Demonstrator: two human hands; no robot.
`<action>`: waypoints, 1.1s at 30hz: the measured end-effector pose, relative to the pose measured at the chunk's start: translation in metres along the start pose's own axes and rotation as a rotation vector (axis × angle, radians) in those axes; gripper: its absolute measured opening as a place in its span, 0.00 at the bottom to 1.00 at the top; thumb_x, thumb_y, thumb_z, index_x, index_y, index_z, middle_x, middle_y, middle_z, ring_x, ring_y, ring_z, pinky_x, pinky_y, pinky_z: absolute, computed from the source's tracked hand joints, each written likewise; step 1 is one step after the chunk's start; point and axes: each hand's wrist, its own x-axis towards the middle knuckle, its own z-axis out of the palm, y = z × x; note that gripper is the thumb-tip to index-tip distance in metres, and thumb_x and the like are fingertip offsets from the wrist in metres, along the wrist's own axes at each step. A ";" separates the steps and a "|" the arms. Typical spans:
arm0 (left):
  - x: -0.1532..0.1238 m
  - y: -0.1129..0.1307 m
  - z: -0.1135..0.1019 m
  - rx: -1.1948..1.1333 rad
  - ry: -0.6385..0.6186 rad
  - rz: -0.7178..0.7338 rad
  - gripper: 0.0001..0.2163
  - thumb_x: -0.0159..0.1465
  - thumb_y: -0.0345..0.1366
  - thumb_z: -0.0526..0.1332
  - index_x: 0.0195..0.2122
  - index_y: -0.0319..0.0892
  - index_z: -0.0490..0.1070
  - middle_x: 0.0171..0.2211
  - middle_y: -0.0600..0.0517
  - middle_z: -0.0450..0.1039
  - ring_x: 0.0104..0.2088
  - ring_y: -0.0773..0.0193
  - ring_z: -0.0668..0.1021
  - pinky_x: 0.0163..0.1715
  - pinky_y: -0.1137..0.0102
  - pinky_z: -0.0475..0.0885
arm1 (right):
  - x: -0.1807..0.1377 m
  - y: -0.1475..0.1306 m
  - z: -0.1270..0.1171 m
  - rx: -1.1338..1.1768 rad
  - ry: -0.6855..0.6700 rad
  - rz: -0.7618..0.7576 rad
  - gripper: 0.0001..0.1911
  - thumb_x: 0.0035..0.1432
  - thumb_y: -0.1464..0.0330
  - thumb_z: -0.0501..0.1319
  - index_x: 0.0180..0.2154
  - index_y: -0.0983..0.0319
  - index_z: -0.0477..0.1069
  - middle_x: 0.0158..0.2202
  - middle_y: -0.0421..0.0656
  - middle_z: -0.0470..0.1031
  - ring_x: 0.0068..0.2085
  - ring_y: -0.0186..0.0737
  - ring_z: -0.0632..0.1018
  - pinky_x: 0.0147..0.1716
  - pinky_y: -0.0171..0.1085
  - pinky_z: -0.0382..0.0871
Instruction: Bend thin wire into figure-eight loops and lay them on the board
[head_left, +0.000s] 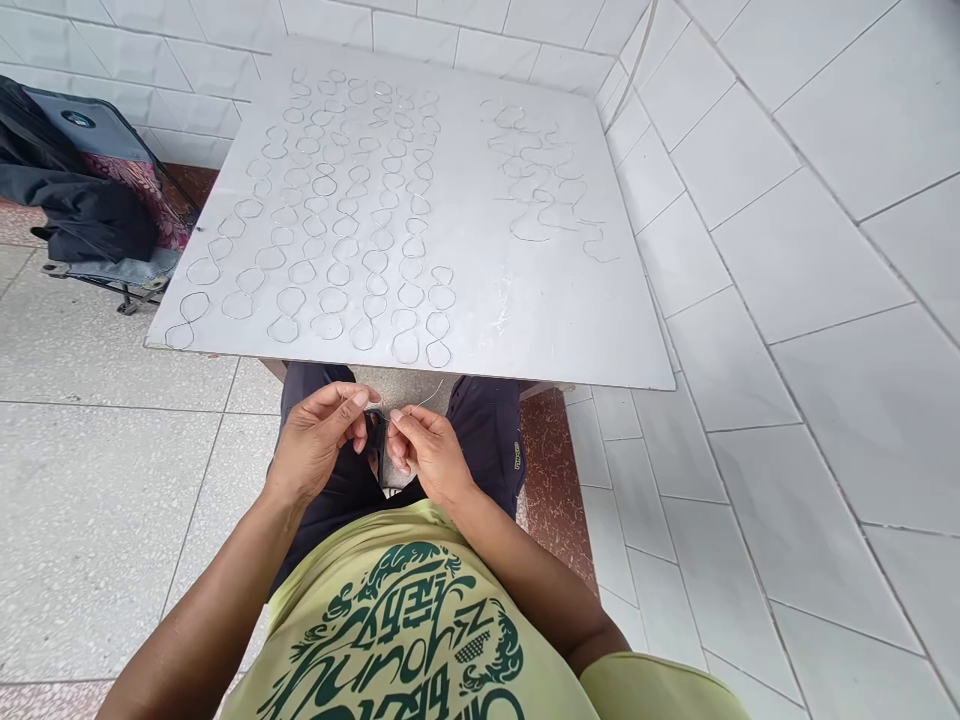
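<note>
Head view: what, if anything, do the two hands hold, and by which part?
A thin wire, pinched short of one free end by the thumb and fingers of the right hand. Whether the left hand grips it too cannot be told.

Bare forearms (217, 585) angle inward and forward as the left hand (319, 432) and right hand (433, 452) pinch just beside each other, thumbs (351, 406) uppermost, lower fingers (397, 450) curled

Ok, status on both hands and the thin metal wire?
Left hand, right hand: both pinching thin metal wire. White rectangular board just beyond. Nothing visibly obstructing them.
</note>
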 end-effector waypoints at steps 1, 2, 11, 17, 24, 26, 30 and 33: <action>0.000 -0.001 -0.002 -0.007 0.001 0.036 0.07 0.63 0.40 0.71 0.36 0.42 0.82 0.42 0.48 0.78 0.27 0.69 0.72 0.24 0.72 0.68 | -0.001 -0.001 0.002 0.037 0.009 0.027 0.17 0.60 0.57 0.69 0.27 0.61 0.70 0.18 0.33 0.65 0.17 0.29 0.64 0.15 0.30 0.54; 0.001 -0.003 -0.003 -0.020 0.000 0.077 0.06 0.63 0.38 0.72 0.35 0.42 0.82 0.42 0.48 0.78 0.29 0.68 0.74 0.27 0.71 0.70 | -0.003 -0.002 0.004 0.066 0.017 0.053 0.17 0.59 0.57 0.69 0.27 0.61 0.69 0.18 0.33 0.64 0.17 0.28 0.63 0.15 0.30 0.53; 0.006 0.003 0.001 -0.074 0.008 0.107 0.09 0.66 0.41 0.68 0.33 0.41 0.82 0.18 0.55 0.64 0.32 0.63 0.77 0.42 0.68 0.71 | -0.009 0.000 0.014 -0.001 0.021 0.084 0.18 0.58 0.56 0.69 0.27 0.60 0.67 0.17 0.31 0.64 0.15 0.27 0.61 0.13 0.29 0.50; 0.020 0.021 -0.007 0.168 -0.038 -0.046 0.12 0.65 0.43 0.69 0.32 0.40 0.84 0.14 0.57 0.60 0.23 0.65 0.72 0.33 0.68 0.68 | -0.005 0.000 0.004 -0.211 0.034 0.043 0.20 0.58 0.54 0.68 0.27 0.60 0.67 0.15 0.31 0.63 0.14 0.26 0.59 0.13 0.29 0.51; 0.031 0.037 -0.015 0.099 -0.220 -0.204 0.15 0.63 0.45 0.70 0.40 0.37 0.85 0.17 0.54 0.64 0.26 0.62 0.75 0.33 0.66 0.71 | -0.002 -0.003 -0.003 -0.063 0.061 0.043 0.21 0.57 0.53 0.70 0.27 0.60 0.66 0.16 0.31 0.62 0.15 0.26 0.60 0.13 0.29 0.50; 0.033 0.040 -0.020 0.077 -0.275 -0.253 0.16 0.62 0.44 0.71 0.43 0.36 0.85 0.17 0.54 0.64 0.28 0.61 0.76 0.35 0.66 0.73 | -0.003 -0.003 -0.005 -0.037 0.036 0.051 0.21 0.57 0.54 0.70 0.27 0.60 0.66 0.17 0.31 0.62 0.15 0.26 0.61 0.13 0.29 0.50; 0.039 0.042 -0.029 0.096 -0.345 -0.293 0.16 0.62 0.44 0.72 0.45 0.38 0.85 0.15 0.55 0.60 0.27 0.60 0.77 0.35 0.65 0.75 | -0.003 -0.005 -0.008 -0.048 0.029 0.070 0.22 0.57 0.54 0.71 0.27 0.60 0.65 0.17 0.31 0.62 0.16 0.26 0.61 0.13 0.29 0.49; 0.046 0.044 -0.036 0.152 -0.388 -0.318 0.17 0.62 0.45 0.72 0.47 0.39 0.85 0.13 0.57 0.59 0.24 0.61 0.75 0.31 0.65 0.75 | -0.002 -0.007 -0.008 -0.055 0.030 0.073 0.22 0.56 0.54 0.72 0.26 0.60 0.64 0.17 0.31 0.62 0.16 0.26 0.61 0.13 0.29 0.49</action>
